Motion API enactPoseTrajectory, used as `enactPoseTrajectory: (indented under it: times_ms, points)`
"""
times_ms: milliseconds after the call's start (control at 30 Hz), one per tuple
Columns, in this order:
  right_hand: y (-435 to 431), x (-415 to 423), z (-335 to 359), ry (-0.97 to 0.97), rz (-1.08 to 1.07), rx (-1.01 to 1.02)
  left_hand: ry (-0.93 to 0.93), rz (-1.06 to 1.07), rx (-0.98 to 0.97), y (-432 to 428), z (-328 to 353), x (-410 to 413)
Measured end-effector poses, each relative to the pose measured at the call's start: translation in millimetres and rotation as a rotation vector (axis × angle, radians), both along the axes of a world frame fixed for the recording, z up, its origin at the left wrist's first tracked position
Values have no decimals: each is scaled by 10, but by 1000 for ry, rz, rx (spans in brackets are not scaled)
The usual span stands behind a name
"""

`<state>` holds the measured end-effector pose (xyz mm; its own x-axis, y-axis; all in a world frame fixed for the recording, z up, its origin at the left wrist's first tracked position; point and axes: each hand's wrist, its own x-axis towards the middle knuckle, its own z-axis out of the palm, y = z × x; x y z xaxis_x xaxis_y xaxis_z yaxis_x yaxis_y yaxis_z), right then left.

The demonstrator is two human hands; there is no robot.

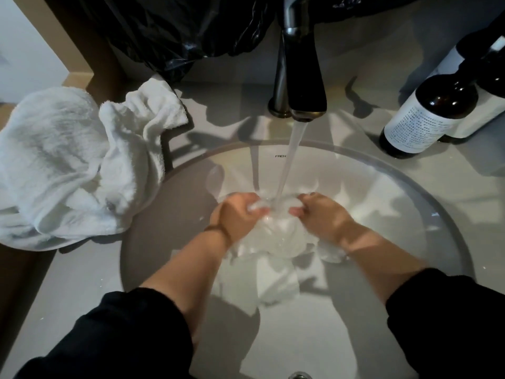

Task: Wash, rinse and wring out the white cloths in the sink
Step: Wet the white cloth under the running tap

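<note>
White cloth [276, 281] in "FREN"-marked sink [355, 170]

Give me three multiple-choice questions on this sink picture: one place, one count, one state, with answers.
1. Where does the heap of white terry towels lie? A in the basin; B on the counter left of the round white sink; C behind the bottles.
2. How many dark brown bottles with white labels stand at the right? A one; B two; C four.
3. The dark metal tap is: A running; B off; C missing.
Answers: B, the heap sits on the left counter; B, two stand side by side; A, its water stream hits the wet white cloth gripped by the left hand and right hand.
</note>
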<state>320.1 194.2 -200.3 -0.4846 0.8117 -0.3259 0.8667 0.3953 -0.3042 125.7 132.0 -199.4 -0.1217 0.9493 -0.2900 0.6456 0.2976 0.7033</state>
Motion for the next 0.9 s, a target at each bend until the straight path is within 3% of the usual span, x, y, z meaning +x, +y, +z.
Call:
enactPoseTrajectory:
  times_ms: [67, 100, 167, 233, 300, 367, 433, 533, 567, 633, 700, 833, 900]
  points:
    - [36, 93, 158, 187, -66, -174, -209, -29, -15, 58, 156, -53]
    - [45, 133, 279, 284, -108, -260, -225, -90, 9, 62, 264, -69]
    - [22, 169, 468, 384, -173, -404, -56, -195, 128, 68, 374, -123]
    - [37, 232, 558, 331, -199, -273, 286, -128, 161, 37, 433, -142]
    - [33, 271, 537, -47, -152, -90, 456, 23, 79, 2, 474, -141]
    - [-62, 215, 502, -462, 12, -124, 507, -18, -49, -65, 475, -67]
    - [-177, 130, 371, -528, 146, -163, 507, -167, -125, -137, 377, 40]
    - [-258, 49, 256, -453, 30, -61, 400, -145, -282, -139, 263, 71]
    - [-227, 58, 173, -350, -29, -45, 368, -124, -278, -135, 242, 74]
    - [-188, 86, 189, -5, -289, -100, 343, -107, -283, -114, 209, 38]
    - [-189, 65, 286, 361, -366, -50, 324, -111, -312, -86, 201, -29]
    - [-403, -183, 366, 289, -47, 114, 486, -118, -349, -61, 234, -140]
    - [-470, -262, 232, 14, 63, 181, 554, -118, -273, -54, 224, -164]
